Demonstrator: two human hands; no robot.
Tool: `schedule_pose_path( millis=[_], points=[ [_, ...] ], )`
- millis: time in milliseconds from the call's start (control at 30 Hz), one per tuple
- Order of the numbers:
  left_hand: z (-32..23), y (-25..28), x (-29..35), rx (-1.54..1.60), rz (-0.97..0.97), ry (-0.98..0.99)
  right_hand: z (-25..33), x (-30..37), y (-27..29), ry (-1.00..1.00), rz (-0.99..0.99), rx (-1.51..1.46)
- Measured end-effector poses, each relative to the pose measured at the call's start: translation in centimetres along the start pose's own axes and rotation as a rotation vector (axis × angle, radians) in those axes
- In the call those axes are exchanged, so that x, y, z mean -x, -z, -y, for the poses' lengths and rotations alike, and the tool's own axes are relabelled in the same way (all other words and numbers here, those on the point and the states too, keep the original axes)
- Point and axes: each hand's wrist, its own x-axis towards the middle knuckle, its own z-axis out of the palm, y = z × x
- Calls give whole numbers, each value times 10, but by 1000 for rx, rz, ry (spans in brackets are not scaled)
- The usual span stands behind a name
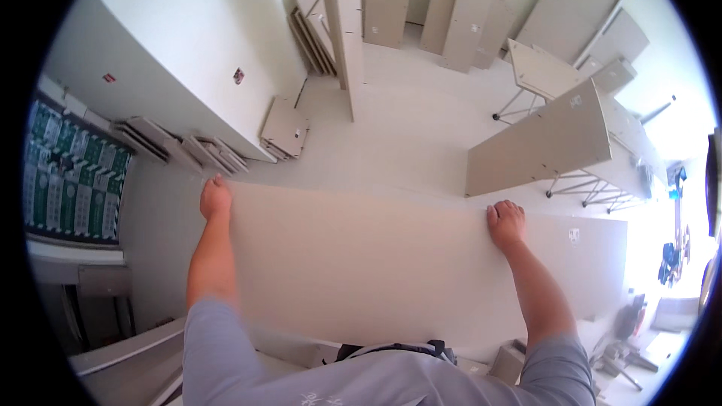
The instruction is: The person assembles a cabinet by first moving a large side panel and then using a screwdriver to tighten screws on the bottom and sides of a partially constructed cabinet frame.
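Observation:
A long, flat beige panel (368, 263) stretches across in front of my body, with a small white label near its right end. My left hand (216, 197) is closed around its far left corner. Farther right, my right hand (507, 224) grips the far long edge, fingers curled over it. Both arms reach forward and the panel's near edge lies close to my waist. The underside of the panel is hidden, so what supports it from below cannot be seen.
Beige boards (444, 15) lean on the far wall. Stacked panels (286, 126) stand by the left wall. A tall upright panel (342, 30) rises ahead. At right, a large board (538, 139) stands beside wheeled tables (594, 184). Green-and-white packages (79, 173) sit far left.

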Motion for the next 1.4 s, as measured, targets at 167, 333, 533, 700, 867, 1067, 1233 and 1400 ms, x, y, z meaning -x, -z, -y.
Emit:
schedule_pose_path(
  millis=[167, 333, 533, 700, 867, 1067, 1233, 1400],
  points=[
    [8, -19, 21, -54, -133, -224, 2, -1, 2, -20, 29, 17],
    [4, -14, 13, -28, -100, -183, -3, -2, 8, -4, 105, -11],
    [7, -18, 14, -43, -40, -41, 22, -36, 67, 249, -128, -19],
    [5, -16, 1, -31, -57, -81, 16, -26, -1, -18, 235, 1],
    [2, -11, 17, -22, -94, -69, 24, -29, 9, -42, 311, 33],
    [6, -5, 15, 9, -169, -43, 22, -21, 1, -10, 148, -8],
    [-11, -12, 19, 1, -137, -10, 15, -12, -2, 13, -17, 33],
    [108, -54, -39, 111, -68, 4, 35, -2, 7, -171, -74, 72]
  ],
)
